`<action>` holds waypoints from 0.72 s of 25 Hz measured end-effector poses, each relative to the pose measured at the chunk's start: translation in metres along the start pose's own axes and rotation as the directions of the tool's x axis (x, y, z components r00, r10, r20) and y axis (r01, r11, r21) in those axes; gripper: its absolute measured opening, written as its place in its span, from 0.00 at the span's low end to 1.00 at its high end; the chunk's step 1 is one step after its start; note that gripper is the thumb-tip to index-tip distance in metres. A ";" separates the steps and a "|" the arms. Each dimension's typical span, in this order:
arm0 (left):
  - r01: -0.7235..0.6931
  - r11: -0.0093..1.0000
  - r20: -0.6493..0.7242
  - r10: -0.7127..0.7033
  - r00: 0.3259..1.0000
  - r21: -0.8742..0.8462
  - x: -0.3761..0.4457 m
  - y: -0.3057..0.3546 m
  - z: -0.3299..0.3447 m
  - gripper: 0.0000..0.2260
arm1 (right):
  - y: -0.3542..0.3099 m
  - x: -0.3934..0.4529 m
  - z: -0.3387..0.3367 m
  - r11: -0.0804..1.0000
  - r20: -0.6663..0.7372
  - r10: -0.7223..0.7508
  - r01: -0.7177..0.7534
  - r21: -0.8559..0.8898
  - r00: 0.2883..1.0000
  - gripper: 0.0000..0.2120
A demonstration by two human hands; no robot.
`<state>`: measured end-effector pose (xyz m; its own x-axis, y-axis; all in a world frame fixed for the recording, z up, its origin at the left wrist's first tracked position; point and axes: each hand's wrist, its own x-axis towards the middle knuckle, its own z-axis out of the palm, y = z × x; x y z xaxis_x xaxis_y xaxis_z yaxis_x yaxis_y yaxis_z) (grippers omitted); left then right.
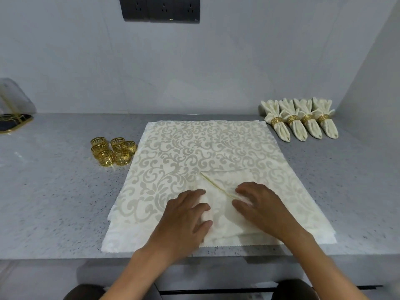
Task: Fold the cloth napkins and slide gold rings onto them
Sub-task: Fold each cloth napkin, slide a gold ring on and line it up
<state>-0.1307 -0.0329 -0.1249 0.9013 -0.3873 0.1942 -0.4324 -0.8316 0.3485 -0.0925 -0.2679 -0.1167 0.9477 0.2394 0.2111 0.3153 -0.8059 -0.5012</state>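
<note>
A: Item one, the stack of cloth napkins (207,152)?
B: Cream damask, lying flat at the middle of the countertop (54,191), reaching its front edge. The top napkin (223,213) is partly folded, a creased corner pointing toward the back.

A: Hands?
B: Left hand (186,215) rests palm down on the fold, fingers slightly spread and a little curled. Right hand (259,204) just beside it, fingers spread, tips pressing the cloth. Neither pinches anything.

A: Gold rings (112,153)?
B: A loose cluster, left of the stack, touching one another.

A: Finished pieces?
B: Four ringed napkins (300,120), side by side at the back right corner.

A: Other?
B: Black outlet panel (160,8) on the wall.
</note>
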 end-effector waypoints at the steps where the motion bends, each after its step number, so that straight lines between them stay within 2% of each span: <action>1: -0.013 1.000 0.038 0.013 0.999 0.014 0.001 -0.004 0.001 0.29 | 0.000 -0.005 0.003 0.998 -0.033 -0.034 0.032 -0.056 0.999 0.12; 3: -0.007 0.999 0.083 0.004 0.997 0.032 -0.001 -0.009 0.002 0.32 | 0.001 -0.008 0.008 0.984 -0.070 -0.100 0.088 -0.153 0.993 0.10; 5: -0.001 0.998 0.046 -0.001 0.999 0.058 0.004 -0.005 0.000 0.30 | -0.001 -0.009 0.010 0.978 -0.079 -0.108 0.091 -0.189 0.991 0.11; 8: -0.095 0.982 0.061 0.086 0.994 0.161 0.038 -0.003 0.000 0.30 | -0.003 -0.013 0.011 0.969 -0.089 -0.123 0.100 -0.228 0.988 0.13; 10: -0.104 0.967 0.189 0.060 0.980 0.233 0.063 -0.010 0.004 0.28 | -0.009 -0.019 0.010 0.953 -0.043 -0.112 0.095 -0.289 0.993 0.16; 12: -0.063 0.974 0.295 -0.004 0.956 0.220 0.078 -0.019 0.009 0.26 | -0.018 -0.011 0.000 0.955 0.000 -0.031 0.029 -0.294 1.000 0.21; 14: -0.050 0.983 0.311 -0.009 0.950 0.179 0.079 -0.026 0.014 0.26 | -0.015 0.007 -0.002 0.972 0.027 0.037 -0.029 -0.232 0.999 0.28; 18: -0.062 0.985 0.276 0.016 0.961 0.160 0.074 -0.027 0.017 0.25 | 0.001 -0.001 0.012 0.959 0.103 0.068 -0.036 -0.282 0.992 0.37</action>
<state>-0.0524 -0.0458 -0.1353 0.8667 -0.4951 -0.0610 -0.4777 -0.8589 0.1848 -0.0927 -0.2628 -0.1276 0.9670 0.2387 0.0892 0.2537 -0.9340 -0.2514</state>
